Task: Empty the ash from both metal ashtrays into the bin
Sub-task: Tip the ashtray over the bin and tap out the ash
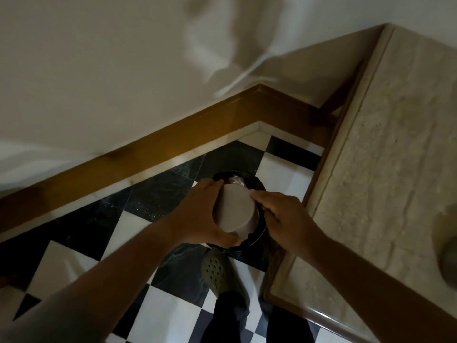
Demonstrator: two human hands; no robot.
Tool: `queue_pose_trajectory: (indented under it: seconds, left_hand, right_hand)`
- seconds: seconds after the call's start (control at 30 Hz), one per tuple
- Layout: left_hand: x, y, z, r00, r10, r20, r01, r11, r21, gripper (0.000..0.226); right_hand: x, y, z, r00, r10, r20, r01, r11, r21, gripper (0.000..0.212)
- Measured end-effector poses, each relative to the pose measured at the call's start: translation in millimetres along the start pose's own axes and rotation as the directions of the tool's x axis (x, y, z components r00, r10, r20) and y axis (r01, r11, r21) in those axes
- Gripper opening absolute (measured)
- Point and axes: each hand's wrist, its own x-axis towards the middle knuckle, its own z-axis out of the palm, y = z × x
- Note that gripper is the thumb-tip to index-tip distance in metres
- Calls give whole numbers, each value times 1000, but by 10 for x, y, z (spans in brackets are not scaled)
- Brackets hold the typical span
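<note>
A round grey metal ashtray [235, 210] is held upside down, its flat base facing me, right over the black bin [257, 184] on the floor. My left hand [197, 214] wraps around the ashtray's left side and lower edge. Fingers of my right hand [279, 214] touch its upper right rim. Pale crumpled waste shows inside the bin just past the ashtray. A second grey ashtray [448, 263] sits half cut off at the right frame edge on the stone counter. No ash can be made out.
The pale stone counter [395, 157] with a wooden edge stands right of the bin. A wooden skirting board [148, 154] runs along the white wall behind. My foot in a green clog [217, 273] rests on the black-and-white checkered floor just before the bin.
</note>
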Motion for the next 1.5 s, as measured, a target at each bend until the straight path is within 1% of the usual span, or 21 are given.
queue_pose_trajectory:
  seconds: [0.07, 0.13, 0.2, 0.33, 0.4, 0.43, 0.5, 0.53, 0.6, 0.63, 0.7, 0.8, 0.87, 0.9, 1.03, 1.13, 1.17, 1.23, 1.33, 1.43, 1.5]
  left_hand:
    - [40, -44, 102, 994, 44, -97, -33, 993, 112, 138]
    - [92, -95, 181, 980, 85, -182, -57, 987, 153, 136]
    - [138, -138, 242, 967, 123, -224, -81, 979, 189, 135]
    - [205, -168, 363, 966, 115, -232, -85, 987, 135, 136]
    - [226, -193, 401, 962, 107, -250, -85, 992, 98, 137]
    - [229, -202, 403, 959, 107, -262, -86, 992, 92, 137]
    - [237, -213, 383, 954, 128, -271, -105, 990, 97, 137]
    - [238, -213, 358, 954, 149, -262, -125, 986, 107, 137]
    - [235, -191, 308, 945, 207, -252, -167, 971, 171, 137]
    - [235, -178, 286, 940, 236, -247, -186, 960, 212, 137]
    - [237, -165, 247, 935, 276, -224, -213, 939, 271, 136]
    - [263, -148, 227, 931, 293, -218, -223, 929, 297, 135]
    - [285, -131, 218, 927, 297, -228, -228, 931, 285, 135]
    - [294, -126, 214, 925, 297, -237, -230, 934, 273, 135]
    - [311, -182, 233, 922, 304, -240, -230, 929, 291, 133]
    - [297, -246, 237, 925, 303, -230, -233, 929, 287, 130]
    - [294, -259, 236, 923, 307, -234, -234, 927, 293, 130]
    - [292, -286, 245, 925, 307, -223, -230, 921, 314, 131]
    - [297, -331, 238, 929, 296, -220, -226, 929, 294, 133]
    - [303, -338, 206, 909, 356, -216, -259, 890, 376, 132]
    - [302, -314, 179, 901, 383, -205, -282, 874, 395, 133]
  right_hand:
    - [19, 41, 35, 1000, -6, 21, 6, 1000, -7, 44]
    - [41, 96, 80, 999, -27, 42, 28, 1000, -13, 45]
    - [39, 161, 133, 997, -46, 61, 46, 999, 4, 45]
    - [39, 194, 194, 999, -19, 40, 18, 999, 45, 46]
    - [39, 199, 212, 999, -29, 46, 28, 999, 35, 53]
    - [33, 209, 217, 996, -55, 69, 55, 998, 4, 57]
    - [11, 257, 212, 979, -163, 123, 180, 973, -147, 65]
    - [2, 290, 199, 960, -240, 143, 270, 928, -255, 71]
    - [-10, 339, 166, 912, -354, 208, 411, 800, -437, 82]
    - [-8, 338, 151, 891, -379, 248, 453, 747, -487, 85]
    - [3, 338, 150, 865, -417, 279, 501, 686, -528, 91]
    - [15, 337, 112, 859, -460, 223, 500, 667, -552, 95]
    - [7, 315, 88, 862, -474, 180, 486, 670, -561, 99]
    - [0, 313, 99, 864, -468, 183, 482, 670, -565, 102]
    - [3, 335, 207, 861, -399, 317, 508, 632, -585, 110]
    - [14, 322, 250, 862, -395, 318, 507, 655, -560, 110]
    - [25, 319, 258, 856, -398, 329, 517, 648, -560, 111]
    - [25, 318, 270, 836, -407, 368, 549, 614, -568, 112]
    - [36, 332, 252, 814, -424, 398, 581, 583, -568, 113]
    - [61, 325, 217, 766, -450, 460, 643, 523, -560, 115]
    - [89, 333, 213, 722, -468, 510, 692, 490, -531, 114]
